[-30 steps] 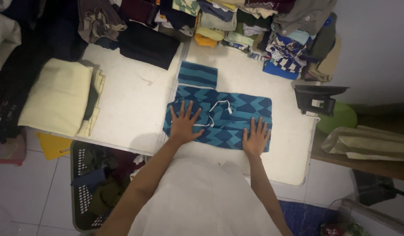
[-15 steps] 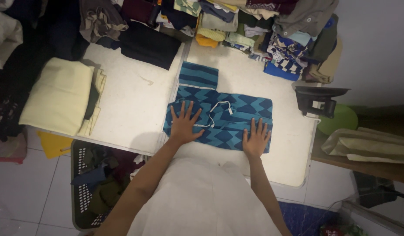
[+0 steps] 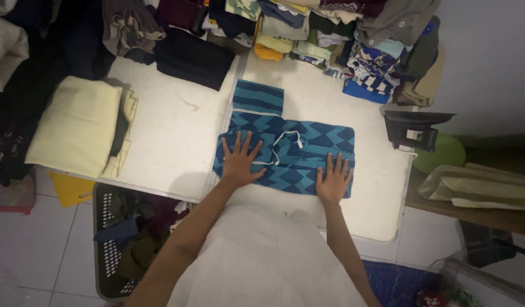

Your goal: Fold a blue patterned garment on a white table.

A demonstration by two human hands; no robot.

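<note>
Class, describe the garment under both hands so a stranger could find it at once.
On the white table, near its front edge, lie folded shorts beneath the left hand and right hand. Alone there, they are blue with a dark diamond pattern and a white drawstring.

Plain white top, bare forearms

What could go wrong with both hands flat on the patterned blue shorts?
The white drawstring lies loose between the left hand and right hand, so it may get trapped in a fold of the blue zigzag-patterned shorts. The shorts' near edge sits close to the white table's edge and could slide off.
</note>
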